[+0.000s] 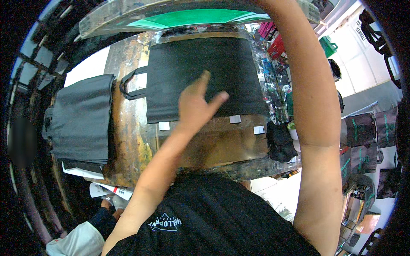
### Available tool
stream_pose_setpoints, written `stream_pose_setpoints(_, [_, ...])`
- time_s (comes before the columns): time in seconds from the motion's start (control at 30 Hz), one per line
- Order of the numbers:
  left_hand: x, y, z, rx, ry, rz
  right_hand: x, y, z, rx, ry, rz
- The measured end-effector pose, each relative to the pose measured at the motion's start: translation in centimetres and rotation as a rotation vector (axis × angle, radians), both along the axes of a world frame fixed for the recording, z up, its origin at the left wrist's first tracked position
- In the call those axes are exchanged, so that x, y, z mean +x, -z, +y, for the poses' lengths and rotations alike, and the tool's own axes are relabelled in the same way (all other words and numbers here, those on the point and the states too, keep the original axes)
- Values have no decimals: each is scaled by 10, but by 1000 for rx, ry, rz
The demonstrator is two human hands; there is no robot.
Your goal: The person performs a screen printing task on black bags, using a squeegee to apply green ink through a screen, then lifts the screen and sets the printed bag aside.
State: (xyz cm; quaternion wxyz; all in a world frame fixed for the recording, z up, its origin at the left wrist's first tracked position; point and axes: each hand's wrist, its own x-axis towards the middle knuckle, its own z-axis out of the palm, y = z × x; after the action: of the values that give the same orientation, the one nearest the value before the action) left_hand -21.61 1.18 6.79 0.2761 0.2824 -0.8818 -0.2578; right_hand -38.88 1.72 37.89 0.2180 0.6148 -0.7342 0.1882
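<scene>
A black fabric tote bag point(171, 64) lies flat on the board, its handles toward the left. Over the bag's lower middle is my left hand point(196, 104), fingers apart and slightly blurred, holding nothing; whether it touches the cloth I cannot tell. Beyond the bag, a framed printing screen point(128, 25) with a green mesh area is tilted up. My right arm reaches up along the right side toward that frame, and its hand is cut off by the top edge.
A stack of black bags point(83, 115) sits on the left. Small white tabs point(235, 119) line the bag's near edge. A bunched black cloth point(279, 143) lies at the right. Printed black bags point(358, 130) lie farther right. Another person's light-coloured clothing point(77, 239) shows at lower left.
</scene>
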Motion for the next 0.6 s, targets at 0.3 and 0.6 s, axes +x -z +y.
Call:
stream_pose_setpoints(0.3, [151,-129,-100,699,113,749,46,98,64,-225,-18,222])
stream_pose_setpoints(0.6, [191,21,-15,500,-247,355,63,217,98,338,-32,0])
